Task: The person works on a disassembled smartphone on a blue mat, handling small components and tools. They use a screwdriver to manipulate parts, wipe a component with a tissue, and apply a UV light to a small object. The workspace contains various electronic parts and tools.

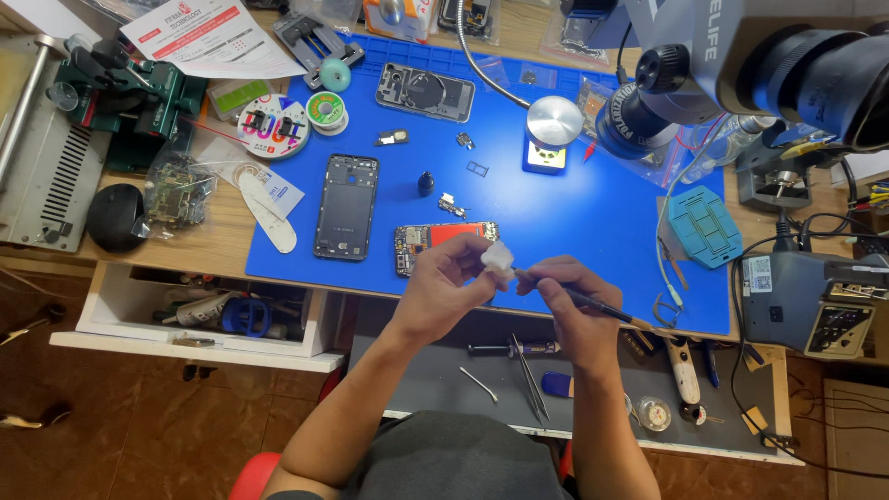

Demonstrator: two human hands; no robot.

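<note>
Over the blue mat's (574, 222) near edge, left hand (444, 282) pinches a white wad (498, 257) at its 2 o'clock, right hand (565, 287) gripping a tool (593, 301) whose tip touches it.

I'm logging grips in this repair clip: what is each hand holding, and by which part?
The left hand pinches a small white wad at its lower edge. The right hand holds a thin dark tool near its tip end.

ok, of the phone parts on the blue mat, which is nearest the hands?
The circuit board with the red patch, right above the left hand; the dark frame and grey back housing lie farther off.
</note>
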